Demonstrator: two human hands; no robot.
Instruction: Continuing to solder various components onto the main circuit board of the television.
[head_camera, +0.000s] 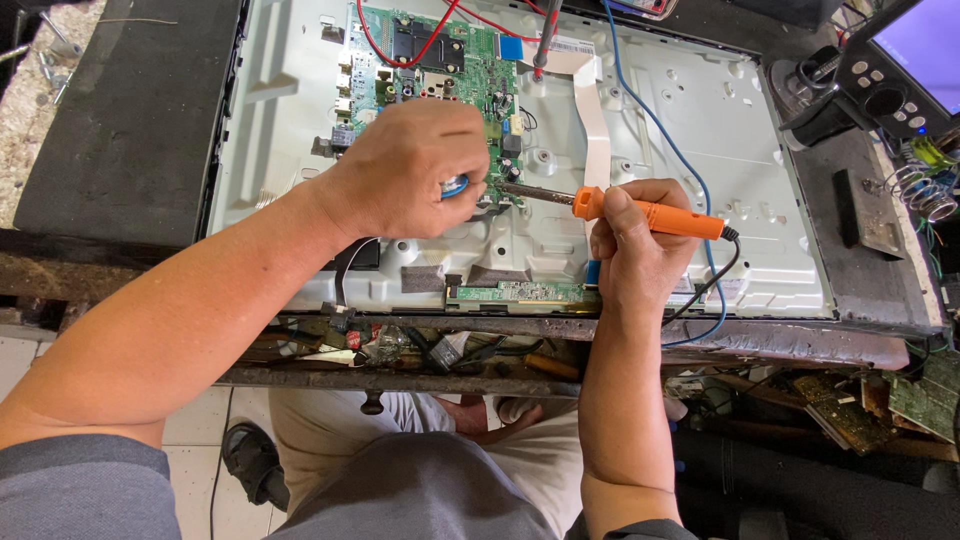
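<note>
A soldering iron (640, 213) with an orange handle is held nearly level, its dark metal tip pointing toward 9 o'clock onto the lower edge of a green circuit board (440, 60). The board is mounted flat at 12 o'clock on a white metal panel. A small blue-and-silver item (455, 186), partly hidden, is pinched just beside the tip.

Red wires (425, 45) and blue cable (650, 120) cross the circuit board (440, 65).
</note>
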